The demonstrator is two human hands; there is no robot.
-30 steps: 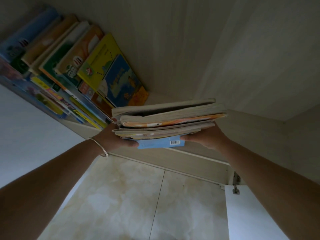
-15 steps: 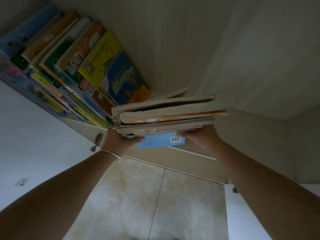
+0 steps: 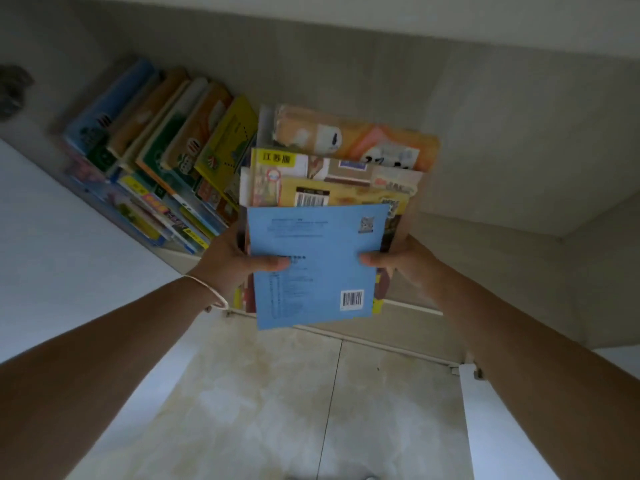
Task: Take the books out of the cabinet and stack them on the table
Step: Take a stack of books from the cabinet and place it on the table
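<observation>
A stack of books (image 3: 332,188) is held between both hands in front of the cabinet shelf, tilted so its covers face me. A light blue book (image 3: 311,265) with a barcode lies nearest me, and an orange one sits at the far end. My left hand (image 3: 232,261) grips the stack's left edge, thumb on the blue cover, a thin bracelet on the wrist. On the right edge my right hand (image 3: 401,265) grips likewise. A row of leaning books (image 3: 166,150) stays on the cabinet shelf (image 3: 180,256) at the left.
The cabinet's pale wood back panel (image 3: 485,133) fills the upper right. A white cabinet door (image 3: 52,254) hangs open at the left and another white door (image 3: 512,427) at the lower right. Beige tiled floor (image 3: 277,410) lies below.
The stack has tipped from lying flat, edges toward me, to covers facing me. It has come out of the shelf toward me, still gripped by both hands.
</observation>
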